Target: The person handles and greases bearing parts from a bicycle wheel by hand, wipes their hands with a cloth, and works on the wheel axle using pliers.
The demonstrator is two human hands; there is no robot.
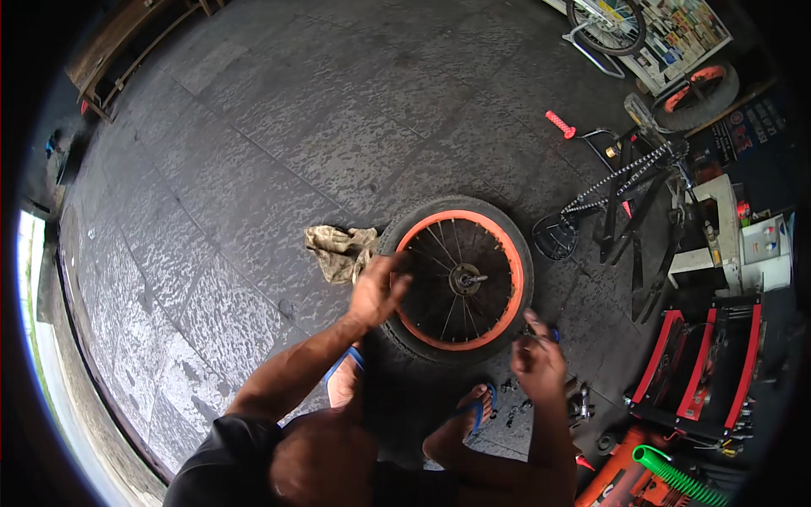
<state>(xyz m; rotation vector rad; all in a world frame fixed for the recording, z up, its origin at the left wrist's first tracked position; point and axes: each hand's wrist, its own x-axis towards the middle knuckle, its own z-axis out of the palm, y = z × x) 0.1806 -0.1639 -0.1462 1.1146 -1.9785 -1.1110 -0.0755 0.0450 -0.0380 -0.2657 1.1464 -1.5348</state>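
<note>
A bicycle wheel (515,295) with an orange rim and black tyre lies flat on the dark stone floor. My left hand (380,287) is over the left side of the wheel, slightly blurred, with fingers loosely apart and nothing visible in them. To the right of the tyre, my right hand (538,359) is closed on a small dark-and-blue object, too blurred to name. A camouflage cloth (334,253) lies left of the wheel. My feet in blue sandals are below it, with small loose parts (515,414) near the right foot.
At right lie a black bicycle frame (625,203) with chain and red grip, and a red-and-black tool tray (693,363). An orange machine (629,482) with green hose stands lower right. Spare wheels (697,93) are at upper right, a wooden bench (118,42) upper left.
</note>
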